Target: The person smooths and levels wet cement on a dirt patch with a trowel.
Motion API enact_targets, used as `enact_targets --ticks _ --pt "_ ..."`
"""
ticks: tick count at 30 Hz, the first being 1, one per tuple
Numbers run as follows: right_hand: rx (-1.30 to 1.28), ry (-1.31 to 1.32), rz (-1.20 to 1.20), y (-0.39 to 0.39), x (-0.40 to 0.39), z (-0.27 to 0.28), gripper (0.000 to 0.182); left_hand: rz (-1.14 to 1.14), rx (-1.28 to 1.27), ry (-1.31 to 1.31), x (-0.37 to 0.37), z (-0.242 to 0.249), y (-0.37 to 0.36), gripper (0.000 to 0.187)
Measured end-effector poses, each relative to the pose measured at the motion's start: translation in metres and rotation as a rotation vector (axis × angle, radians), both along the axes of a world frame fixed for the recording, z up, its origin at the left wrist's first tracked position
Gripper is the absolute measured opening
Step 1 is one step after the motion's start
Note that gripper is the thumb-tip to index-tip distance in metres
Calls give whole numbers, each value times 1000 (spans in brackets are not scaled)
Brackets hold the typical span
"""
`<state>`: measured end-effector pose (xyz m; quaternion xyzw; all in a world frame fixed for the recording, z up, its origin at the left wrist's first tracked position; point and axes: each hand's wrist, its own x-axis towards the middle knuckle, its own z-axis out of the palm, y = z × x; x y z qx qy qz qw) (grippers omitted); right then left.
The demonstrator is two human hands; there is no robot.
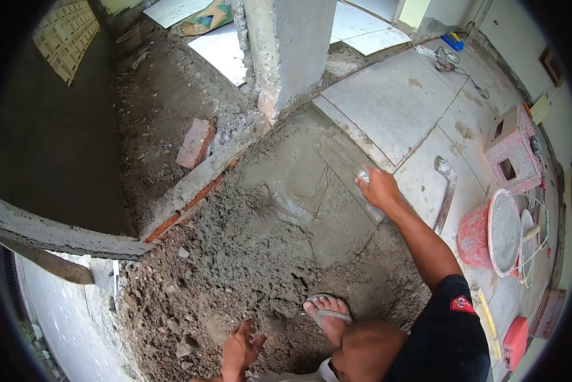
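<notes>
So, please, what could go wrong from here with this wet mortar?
The right hand holds the long float close to the floor tile, so it might catch the tile's edge or smear mortar onto it. The sandalled foot stands near the smoothed part; a slip could dent it. The left hand is low over loose rubble, which could scratch the bare skin.

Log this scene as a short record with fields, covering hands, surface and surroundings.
Right hand: on the long flat board
Board: flat on wet mortar, beside the large tiles
Left hand: low over rough ground, fingers apart, no tool visible
Mortar: smoother near the board, lumpy toward the sandaled foot
Pillar: beyond the mortar
Brick: left of the pillar
Red bucket: on the tiled side, right of the mortar
</notes>
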<state>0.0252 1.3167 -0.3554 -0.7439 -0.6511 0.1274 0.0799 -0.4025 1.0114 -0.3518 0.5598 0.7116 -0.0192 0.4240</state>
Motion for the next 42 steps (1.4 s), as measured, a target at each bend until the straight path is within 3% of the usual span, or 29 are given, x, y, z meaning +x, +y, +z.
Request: enact_targets --ticks 6,10,12,14,16,18,21,24,33,37,39,42 --pt "56 64 21 115 -31 -24 38 52 6 48 -10 12 -15 58" --pt "58 109 46 135 -46 -35 39 65 -11 62 -10 12 -23 58" --pt "8 137 66 125 -46 -37 42 69 -30 61 -5 11 -23 59" --pt "-43 112 309 108 -49 -50 44 60 -58 103 -1 8 -25 55" --pt "-67 106 293 88 -55 -29 46 94 -78 72 -2 12 -23 54" --pt "-31 137 101 86 -48 -27 47 67 -30 62 -4 13 -28 54" --pt "5 171 10 114 -25 -37 48 99 2 -4 -8 17 -29 59" --pt "20 229 82 130 -34 -56 50 72 -11 19 -9 23 -35 59" --pt "-82 341 382 30 -183 -90 38 85 24 29 -7 49 -32 59" --pt "-199 127 479 -15 -203 -63 30 60 82 -2 -8 51 -32 59" --pt "-52 78 566 -19 -198 -86 27 75 45 24 -7 58 -28 58" --pt "19 -52 525 1 -177 -72 26 128 45 -37 -10 48 -37 56"
